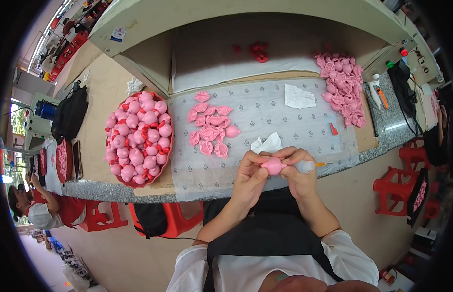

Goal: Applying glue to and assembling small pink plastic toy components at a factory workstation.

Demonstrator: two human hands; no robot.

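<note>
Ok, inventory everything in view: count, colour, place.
Held piece: one, pink, front centre.
Sheet: one, white, centre.
Basket: one, red, left.
Heap: many, pink and red, in basket.
Loose pieces: over ten, pink, sheet's left.
Pile: many, pink, sheet's right.
Papers: two, white, on sheet.
Triangle: one, red, right.
Booth: one, pale green, behind sheet.
Bits: several, red, in booth.
Stools: several, red, both sides.
Co-worker: one clear, white and red, far left.
Left hand: one, bare, on held piece.
Right hand: one, bare, on held piece.
</note>
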